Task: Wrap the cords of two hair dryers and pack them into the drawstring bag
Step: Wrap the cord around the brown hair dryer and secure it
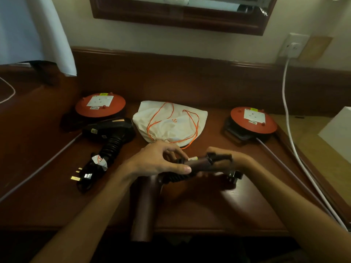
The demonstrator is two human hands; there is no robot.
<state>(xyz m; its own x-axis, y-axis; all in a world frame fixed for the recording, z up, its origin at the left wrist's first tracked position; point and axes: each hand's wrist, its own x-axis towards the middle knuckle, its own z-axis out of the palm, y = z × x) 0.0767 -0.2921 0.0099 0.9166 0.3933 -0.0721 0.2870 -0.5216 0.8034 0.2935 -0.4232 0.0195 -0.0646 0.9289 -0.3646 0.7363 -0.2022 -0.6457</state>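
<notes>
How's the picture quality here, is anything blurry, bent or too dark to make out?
Head view: dim and warm, wide-angle bending the desk edge; right hand and the brown hair dryer are motion-soft; below the desk falls into black; the drawstring bag and black hair dryer stay readable.

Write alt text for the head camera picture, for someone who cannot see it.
A person's left hand and right hand hold a maroon hair dryer and its cord over a wooden desk. Behind lie a white drawstring bag with an orange cord, a black hair dryer at left, and two red cable reels.
</notes>
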